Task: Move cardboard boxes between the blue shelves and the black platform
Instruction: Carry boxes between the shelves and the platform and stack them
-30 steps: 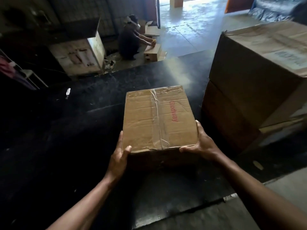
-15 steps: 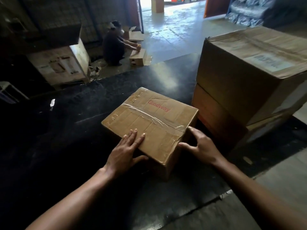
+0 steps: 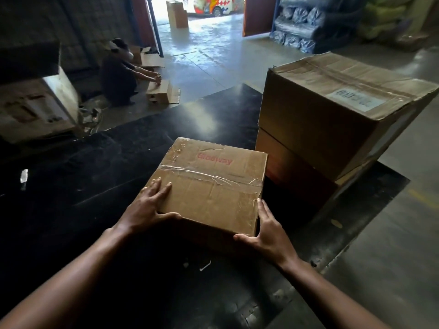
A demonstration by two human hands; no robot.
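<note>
- Left hand (image 3: 152,205): the straight, spread fingers lie flat on the top of the small cardboard box (image 3: 213,184) at its near left corner. The thumb is set against the near face. It presses rather than clasps.
- Right hand (image 3: 268,233): the fingers are extended along the box's right side and the thumb lies along the near lower edge. This hand also lies flat against the cardboard.
- Small cardboard box: taped across the top, with red lettering on the far half. It sits on the black platform (image 3: 83,186), between the two hands.
- Two large cardboard boxes stand just to its right, also on the platform. The upper box (image 3: 332,119) is stacked on the lower box (image 3: 294,172). Whether the small box touches the lower one cannot be told.
- Beyond the platform, to the left, a crouching person (image 3: 118,74) has both hands on a box on the floor (image 3: 159,91).
- Far end: a tall carton (image 3: 177,14) stands in the lit doorway, and wrapped bundles (image 3: 297,27) are piled to its right.
</note>
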